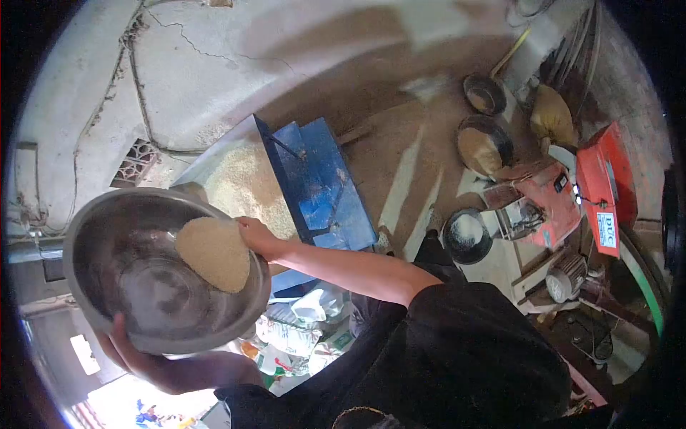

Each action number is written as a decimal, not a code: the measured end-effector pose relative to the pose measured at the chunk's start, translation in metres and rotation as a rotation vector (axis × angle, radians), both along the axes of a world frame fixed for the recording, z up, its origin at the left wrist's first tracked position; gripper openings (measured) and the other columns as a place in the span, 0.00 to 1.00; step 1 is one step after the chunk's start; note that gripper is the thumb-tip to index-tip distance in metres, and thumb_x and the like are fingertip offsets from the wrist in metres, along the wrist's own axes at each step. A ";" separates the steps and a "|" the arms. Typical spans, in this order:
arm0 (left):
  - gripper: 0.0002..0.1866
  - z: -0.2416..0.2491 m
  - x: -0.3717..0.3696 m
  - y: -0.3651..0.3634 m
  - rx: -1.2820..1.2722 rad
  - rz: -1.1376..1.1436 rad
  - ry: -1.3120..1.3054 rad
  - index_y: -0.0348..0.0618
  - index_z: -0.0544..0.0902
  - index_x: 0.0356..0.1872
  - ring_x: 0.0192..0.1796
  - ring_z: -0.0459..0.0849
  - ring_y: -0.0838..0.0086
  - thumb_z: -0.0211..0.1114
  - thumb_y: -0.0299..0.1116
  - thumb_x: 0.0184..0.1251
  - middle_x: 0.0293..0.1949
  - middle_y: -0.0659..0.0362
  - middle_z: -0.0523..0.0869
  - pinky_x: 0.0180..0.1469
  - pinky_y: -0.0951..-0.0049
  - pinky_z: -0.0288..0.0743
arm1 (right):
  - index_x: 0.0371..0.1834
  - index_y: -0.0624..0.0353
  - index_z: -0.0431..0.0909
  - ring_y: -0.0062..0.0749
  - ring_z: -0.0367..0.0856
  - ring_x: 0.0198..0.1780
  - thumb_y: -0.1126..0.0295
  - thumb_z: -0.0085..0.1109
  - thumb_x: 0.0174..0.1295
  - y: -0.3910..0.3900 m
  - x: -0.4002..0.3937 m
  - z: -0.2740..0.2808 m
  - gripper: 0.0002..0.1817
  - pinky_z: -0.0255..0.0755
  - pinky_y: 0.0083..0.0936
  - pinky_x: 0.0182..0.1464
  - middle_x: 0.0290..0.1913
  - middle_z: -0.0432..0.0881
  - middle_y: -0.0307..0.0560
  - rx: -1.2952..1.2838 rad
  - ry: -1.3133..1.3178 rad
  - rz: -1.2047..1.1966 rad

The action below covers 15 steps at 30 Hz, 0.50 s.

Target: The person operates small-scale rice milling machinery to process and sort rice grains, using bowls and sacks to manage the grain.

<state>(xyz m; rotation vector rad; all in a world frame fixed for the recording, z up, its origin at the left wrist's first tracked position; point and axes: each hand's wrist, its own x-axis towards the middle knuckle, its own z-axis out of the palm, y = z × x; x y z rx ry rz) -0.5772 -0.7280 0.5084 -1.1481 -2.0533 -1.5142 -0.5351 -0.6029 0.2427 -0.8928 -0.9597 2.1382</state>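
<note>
A large round metal bowl (153,314) is held tilted at the left, with a heap of fine tan grain or powder (218,254) against its right side. My right hand (261,239) grips the rim beside the heap. From below, my left hand (139,354) holds the opposite part of the rim, its thumb over the edge. Just behind the bowl is a blue machine (321,186) whose wide tray holds pale yellowish grain (246,182); the bowl overlaps part of this tray in the view.
White sacks (289,332) lie below the blue machine. At the right stand a red machine (547,207), an electric motor (567,279), a dark pan with white powder (468,236), two more dark pans, one with tan material (480,150), and a yellowish sack (552,118).
</note>
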 end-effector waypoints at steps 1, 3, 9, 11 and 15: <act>0.24 0.011 0.003 0.016 -0.033 -0.114 -0.138 0.39 0.72 0.56 0.59 0.67 0.63 0.57 0.36 0.56 0.57 0.49 0.70 0.60 0.65 0.60 | 0.53 0.63 0.72 0.35 0.75 0.49 0.60 0.42 0.64 -0.005 0.001 0.006 0.21 0.67 0.29 0.51 0.51 0.75 0.55 -0.043 -0.029 0.092; 0.30 0.028 0.012 0.047 -0.124 -0.223 -0.272 0.39 0.68 0.60 0.57 0.69 0.63 0.59 0.34 0.52 0.57 0.49 0.70 0.59 0.69 0.60 | 0.53 0.66 0.71 0.37 0.75 0.50 0.56 0.44 0.63 -0.011 -0.021 -0.016 0.24 0.68 0.31 0.51 0.50 0.75 0.57 0.002 -0.161 0.079; 0.25 0.043 0.026 0.109 -0.417 -0.346 -0.225 0.38 0.71 0.55 0.47 0.73 0.67 0.55 0.36 0.54 0.45 0.53 0.76 0.52 0.72 0.64 | 0.53 0.72 0.67 0.38 0.74 0.51 0.45 0.52 0.58 -0.018 -0.009 0.004 0.36 0.70 0.35 0.49 0.51 0.74 0.59 -0.118 -0.082 0.171; 0.23 0.045 0.026 0.125 -0.506 -0.446 -0.246 0.38 0.72 0.53 0.44 0.74 0.69 0.53 0.37 0.55 0.41 0.54 0.77 0.49 0.72 0.66 | 0.53 0.69 0.69 0.39 0.77 0.46 0.46 0.60 0.50 -0.020 -0.003 0.013 0.37 0.74 0.34 0.41 0.49 0.75 0.57 -0.108 0.131 0.299; 0.21 0.044 0.017 0.152 -0.685 -0.452 -0.043 0.39 0.73 0.50 0.40 0.75 0.72 0.50 0.38 0.56 0.36 0.55 0.77 0.45 0.71 0.67 | 0.51 0.71 0.69 0.32 0.78 0.41 0.51 0.66 0.48 -0.032 -0.019 0.016 0.36 0.75 0.29 0.39 0.44 0.77 0.55 0.090 0.251 0.150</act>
